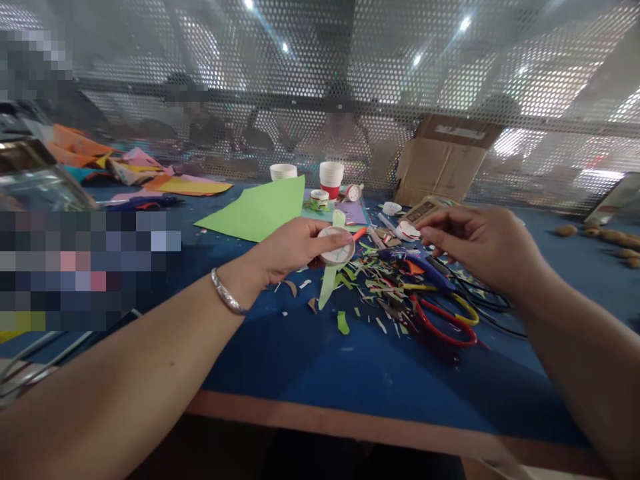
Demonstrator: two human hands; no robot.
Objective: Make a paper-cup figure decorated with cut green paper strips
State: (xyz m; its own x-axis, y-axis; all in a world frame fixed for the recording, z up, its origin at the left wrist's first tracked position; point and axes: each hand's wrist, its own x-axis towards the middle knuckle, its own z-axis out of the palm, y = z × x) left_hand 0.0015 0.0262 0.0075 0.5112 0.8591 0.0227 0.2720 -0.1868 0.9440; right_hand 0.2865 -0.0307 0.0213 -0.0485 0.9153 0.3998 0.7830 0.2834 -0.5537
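Note:
My left hand (pixel 293 247), with a silver bangle at the wrist, grips a cut-off paper cup bottom (pixel 336 247) between thumb and fingers. A light green paper strip (pixel 328 287) sticks out below it, and a small orange piece (pixel 359 233) shows at its right side. To the right, my right hand (pixel 465 233) hovers with thumb and fingertips drawn together; whether anything is in them cannot be made out. Just left of its fingertips is a white and red cup piece (pixel 408 231). Under that hand lie a blue glue gun (pixel 430 272) and scissors with red and yellow handles (pixel 450 341).
Paper scraps (pixel 385 293) litter the blue table (pixel 310 367). A green sheet (pixel 260 212) lies beyond my left hand, with stacked paper cups (pixel 331 175) behind. A cardboard box (pixel 440 167) stands before a perforated metal screen (pixel 280 80). Coloured papers (pixel 185 185) lie left, brown lumpy objects (pixel 615 237) right.

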